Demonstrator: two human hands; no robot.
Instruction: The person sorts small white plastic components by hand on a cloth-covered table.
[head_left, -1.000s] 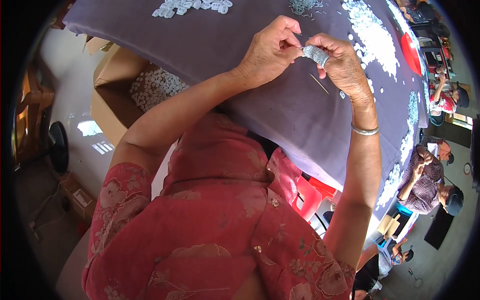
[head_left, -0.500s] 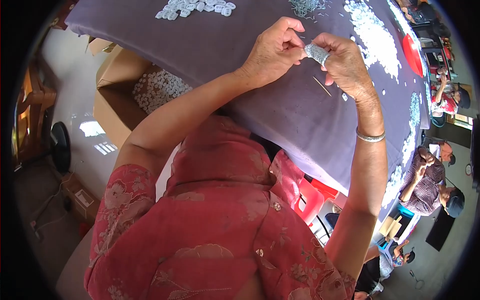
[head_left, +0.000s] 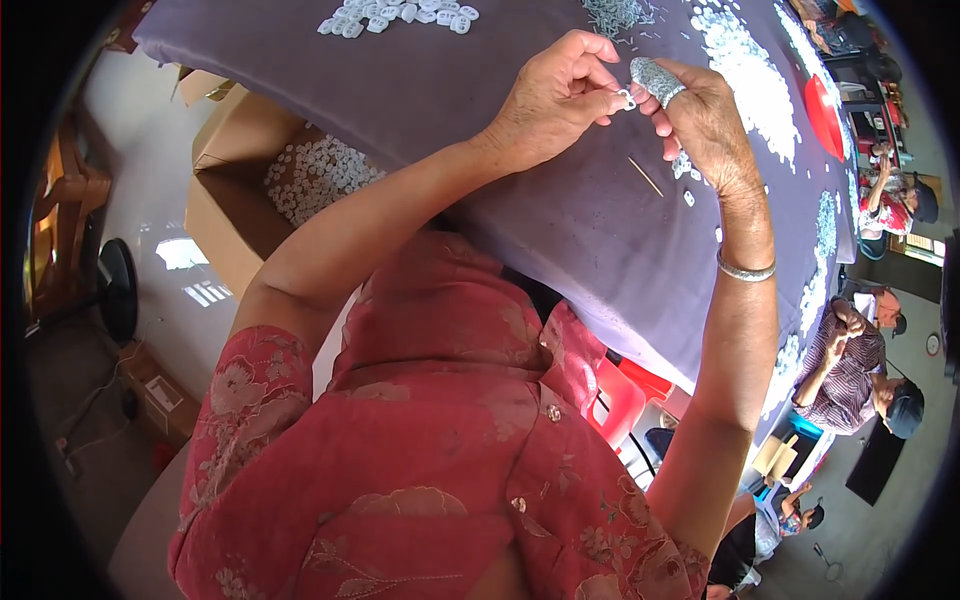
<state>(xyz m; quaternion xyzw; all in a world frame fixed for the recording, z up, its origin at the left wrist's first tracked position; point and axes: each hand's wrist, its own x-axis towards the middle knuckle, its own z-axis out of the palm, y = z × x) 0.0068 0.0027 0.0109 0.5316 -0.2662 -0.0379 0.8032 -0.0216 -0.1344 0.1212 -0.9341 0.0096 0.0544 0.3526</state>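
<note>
Between the thumb and finger of my left hand (head_left: 558, 98) is a small white plastic piece (head_left: 627, 98) with an opening in it. My right hand (head_left: 708, 125) is right beside that piece, its fingers curled in. A grey-and-white patterned wrap (head_left: 657, 82) covers the right thumb. Whether anything tiny sits in the right fingers is hidden. Both hands are over the purple cloth (head_left: 560, 220) of the table. Below the right hand lie a few white pieces (head_left: 686, 168) and a thin wooden stick (head_left: 646, 177).
White pieces (head_left: 400, 14) lie at the far edge, beside a heap of small grey-green parts (head_left: 615, 15). A large white heap (head_left: 750, 85) and a red tray (head_left: 825, 115) are to the right. A cardboard box (head_left: 222, 225) of white pieces stands left. Other people (head_left: 850, 365) sit at right.
My right hand has moved slightly right, away from the left fingertips. The white piece in the left fingers now shows. More loose white pieces are visible under the right hand.
</note>
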